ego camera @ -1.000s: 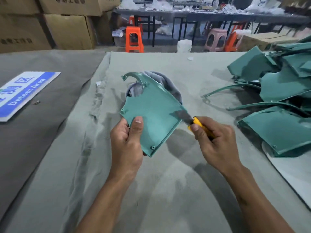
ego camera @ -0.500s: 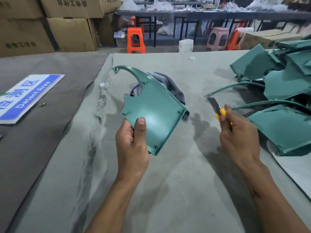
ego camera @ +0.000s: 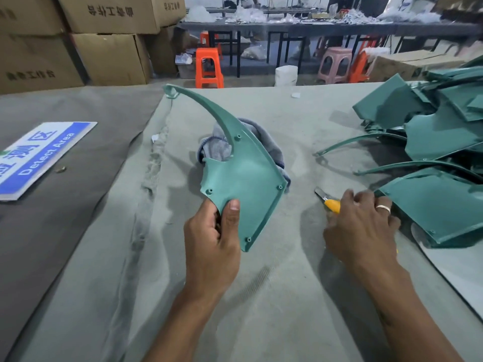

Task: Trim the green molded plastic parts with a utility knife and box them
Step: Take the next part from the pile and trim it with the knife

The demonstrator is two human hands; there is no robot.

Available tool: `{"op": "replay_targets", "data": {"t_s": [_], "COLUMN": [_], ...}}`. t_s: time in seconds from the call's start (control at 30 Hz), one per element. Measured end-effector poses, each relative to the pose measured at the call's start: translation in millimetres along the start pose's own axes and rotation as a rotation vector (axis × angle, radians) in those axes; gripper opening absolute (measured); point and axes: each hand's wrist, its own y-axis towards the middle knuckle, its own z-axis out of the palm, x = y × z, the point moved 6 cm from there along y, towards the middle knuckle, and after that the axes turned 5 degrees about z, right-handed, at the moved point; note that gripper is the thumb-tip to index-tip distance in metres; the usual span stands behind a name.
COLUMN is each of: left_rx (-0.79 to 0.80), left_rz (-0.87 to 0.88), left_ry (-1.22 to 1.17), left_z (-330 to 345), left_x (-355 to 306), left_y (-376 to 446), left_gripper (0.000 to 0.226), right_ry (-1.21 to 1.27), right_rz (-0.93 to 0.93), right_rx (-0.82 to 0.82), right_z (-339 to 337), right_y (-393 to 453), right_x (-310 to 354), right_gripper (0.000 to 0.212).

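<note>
One green molded part (ego camera: 243, 189) pinched upright in my left hand (ego camera: 211, 246); right hand (ego camera: 362, 228) grips utility knife (ego camera: 328, 201), low on tabletop (ego camera: 261, 309), blade pointing toward part.

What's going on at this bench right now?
A person's left hand holds a green molded part up above the cloth-covered table. The right hand is lowered to the table with the yellow utility knife, blade out, beside a pile of green parts. No cutting is happening.
</note>
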Motion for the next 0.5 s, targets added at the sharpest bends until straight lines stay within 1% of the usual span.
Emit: {"op": "replay_targets", "data": {"t_s": [0.03,0.07,0.1,0.13,0.17,0.2,0.23,0.27,0.3,0.33,0.37,0.4,0.47,0.5], "left_rx": [-0.006,-0.006,-0.003,0.001,0.013,0.038,0.068,0.097,0.118,0.125,0.118,0.1,0.075,0.092], "left_rz": [-0.011,-0.035,-0.061,-0.081,-0.096,-0.11,-0.124,-0.139,-0.153,-0.165,-0.173,-0.188,-0.234,-0.247], "left_ry": [-0.018,-0.05,-0.089,-0.131,-0.168,-0.2,-0.231,-0.261,-0.28,-0.287,-0.279,-0.263,-0.237,-0.247], "left_z": [-1,-1,-1,0,2,4,8,10,13,14,14,13,13,14], "left_x": [0,2,4,6,8,10,11,11,12,12,14,15,18,18], "left_y": [0,0,1,2,3,4,5,4,2,1,0,0,1,1], "left_gripper": [0.04,0.037,0.033,0.027,0.02,0.015,0.013,0.014,0.015,0.016,0.016,0.018,0.035,0.042], "right_ry": [0.134,0.319,0.531,0.729,0.906,1.075,1.24,1.385,1.485,1.523,1.523,1.476,1.299,1.2], "right_rz": [-0.055,-0.147,-0.259,-0.364,-0.455,-0.521,-0.557,-0.569,-0.565,-0.547,-0.523,-0.502,-0.485,-0.504], "right_rx": [-0.093,-0.18,-0.234,-0.244,-0.199,-0.101,0.026,0.139,0.191,0.176,0.108,0.001,-0.281,-0.413], "right_z": [-6,-15,-23,-28,-30,-28,-25,-21,-18,-18,-20,-21,-29,-36], "right_y": [0,-2,-6,-11,-17,-23,-29,-36,-42,-47,-50,-52,-53,-55], "right_x": [4,9,14,19,24,31,40,48,55,59,59,56,46,42], "right_gripper": [0.054,0.056,0.056,0.057,0.058,0.057,0.05,0.038,0.024,0.015,0.011,0.008,0.005,0.005]}}
